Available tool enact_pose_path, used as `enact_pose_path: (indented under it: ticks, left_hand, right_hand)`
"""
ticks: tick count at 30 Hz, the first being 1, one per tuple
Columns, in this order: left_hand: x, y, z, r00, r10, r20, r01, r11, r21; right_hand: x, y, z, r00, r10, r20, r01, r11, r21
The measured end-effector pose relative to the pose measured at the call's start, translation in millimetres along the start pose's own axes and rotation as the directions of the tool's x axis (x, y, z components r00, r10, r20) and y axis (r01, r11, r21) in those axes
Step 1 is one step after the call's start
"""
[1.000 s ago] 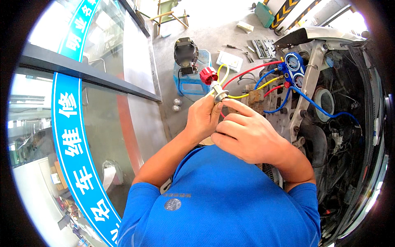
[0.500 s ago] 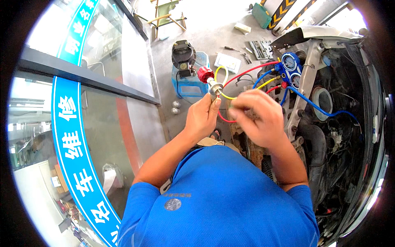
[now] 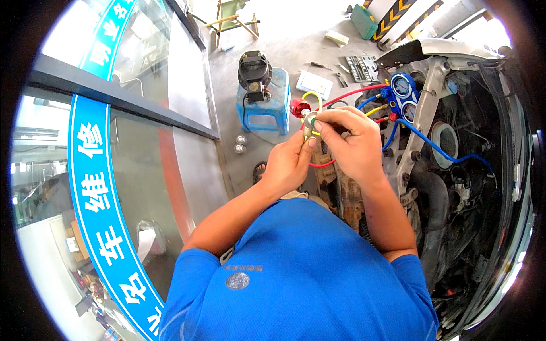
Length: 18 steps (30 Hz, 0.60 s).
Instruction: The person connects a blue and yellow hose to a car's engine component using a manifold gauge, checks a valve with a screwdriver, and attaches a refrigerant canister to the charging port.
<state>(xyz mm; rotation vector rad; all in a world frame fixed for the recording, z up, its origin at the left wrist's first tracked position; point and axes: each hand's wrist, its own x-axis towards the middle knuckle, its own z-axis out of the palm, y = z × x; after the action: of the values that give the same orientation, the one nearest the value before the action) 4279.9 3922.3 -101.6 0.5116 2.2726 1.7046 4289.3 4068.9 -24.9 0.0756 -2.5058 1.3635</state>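
Note:
A metal valve fitting with a red knob (image 3: 299,107) sits in front of my body. My left hand (image 3: 288,165) is closed round its lower brass part, thumb on the side. My right hand (image 3: 354,139) pinches at the fitting's right side, thumb against forefinger. A small green piece (image 3: 315,123) shows at those fingertips; its exact kind is too small to tell. Behind the fitting loops a yellow hose (image 3: 312,94). To the right, a blue manifold gauge set (image 3: 402,94) stands on the car's front frame, with red, yellow and blue hoses attached.
A black pump (image 3: 254,74) rests on a blue plastic stool (image 3: 278,102). Two small cans (image 3: 240,144) stand on the floor beside it. Farther off are a white case (image 3: 314,84), a socket set (image 3: 362,68) and loose tools. The open engine bay (image 3: 472,227) is at right, a glass wall at left.
My right hand has come left onto the fitting and now pinches at its side. My left hand has shifted slightly right with the fitting. A sandalled foot shows more below.

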Motion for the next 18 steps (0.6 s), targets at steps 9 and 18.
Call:
enact_pose_path:
  ticks: [9,18]
  left_hand:
    - [-3,-9,6,0.996,0.085,-0.008,-0.084,0.991,0.104]
    - [-3,-13,10,0.994,0.088,0.060,-0.098,0.974,0.205]
  right_hand:
    - [3,26,0,0.888,0.318,0.333,-0.460,0.666,0.588]
    - [-10,37,2,0.874,0.347,0.341,-0.484,0.678,0.552]
